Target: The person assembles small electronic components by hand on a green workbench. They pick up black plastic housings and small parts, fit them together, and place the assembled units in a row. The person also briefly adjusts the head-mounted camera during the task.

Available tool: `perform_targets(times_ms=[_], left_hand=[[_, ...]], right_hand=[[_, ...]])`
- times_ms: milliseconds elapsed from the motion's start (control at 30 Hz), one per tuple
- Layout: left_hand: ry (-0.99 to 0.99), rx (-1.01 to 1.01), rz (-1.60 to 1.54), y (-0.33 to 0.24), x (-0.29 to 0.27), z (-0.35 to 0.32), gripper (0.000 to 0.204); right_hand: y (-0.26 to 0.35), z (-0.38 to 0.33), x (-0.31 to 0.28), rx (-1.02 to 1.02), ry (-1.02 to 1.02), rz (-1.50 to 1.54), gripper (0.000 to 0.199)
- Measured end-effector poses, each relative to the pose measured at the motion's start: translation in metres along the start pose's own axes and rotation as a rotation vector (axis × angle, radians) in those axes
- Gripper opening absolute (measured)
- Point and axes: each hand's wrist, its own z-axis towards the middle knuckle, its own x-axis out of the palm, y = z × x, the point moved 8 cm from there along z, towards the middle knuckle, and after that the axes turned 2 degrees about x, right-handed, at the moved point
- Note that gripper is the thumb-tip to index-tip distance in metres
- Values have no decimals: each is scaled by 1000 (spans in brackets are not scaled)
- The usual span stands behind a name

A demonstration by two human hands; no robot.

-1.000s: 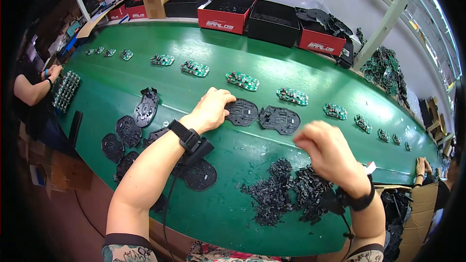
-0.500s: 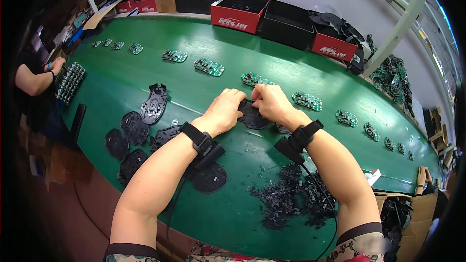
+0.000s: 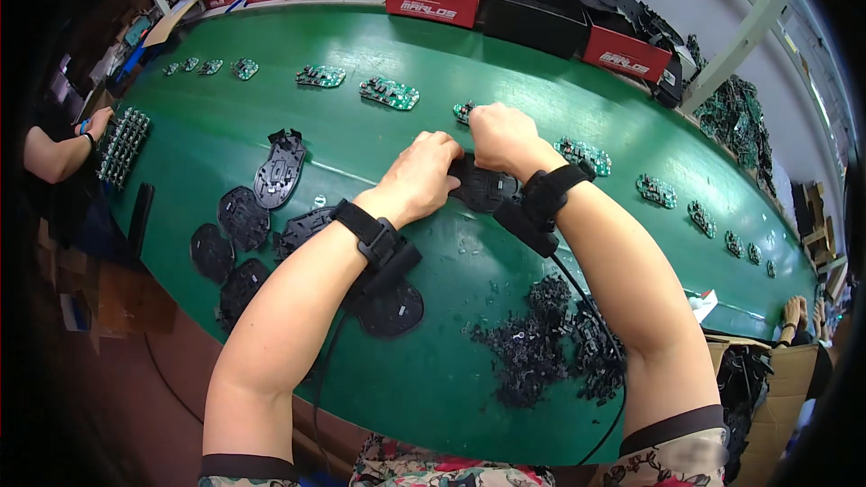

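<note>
In the middle of the bench, my left hand [image 3: 419, 179] is closed on the left edge of a black plastic base shell [image 3: 484, 185], shaped like the bottom of a computer mouse. My right hand [image 3: 505, 137] is curled shut just above the shell's far edge. Its fingertips are turned away, so what they pinch is hidden. Right behind that hand, the end of a green circuit board [image 3: 464, 112] peeks out; the remainder is covered. Another board [image 3: 584, 156] lies to the right, beyond my right wrist.
Several black base shells [image 3: 244, 218] lie at left, with another [image 3: 392, 308] under my left forearm. Small black parts [image 3: 528, 343] are heaped near right. Circuit boards [image 3: 390, 93] form a row across the green bench [image 3: 433, 397]. Boxes [image 3: 433, 0] line the back; co-workers' hands [image 3: 794, 314] show at both sides.
My right hand has moved up and slightly right from the shell's far edge, toward the board behind it. My left hand and the shell have shifted little; the whole view has tilted slightly.
</note>
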Motion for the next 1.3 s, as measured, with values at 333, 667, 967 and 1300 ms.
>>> perform_targets(times_ms=[333, 667, 967, 1300], left_hand=[[-192, 153, -49, -60, -46, -50, 26], [-146, -16, -199, -117, -15, -140, 18], [-136, -43, -253, -105, -7, -152, 19], [-108, -38, -85, -114, 9, -148, 17]], right_hand=[[-25, -14, 2, -41, 1, 158, 28], [-27, -7, 19, -61, -21, 150, 11], [-26, -71, -30, -116, -109, 320, 11], [-11, -170, -59, -157, -131, 303, 14]])
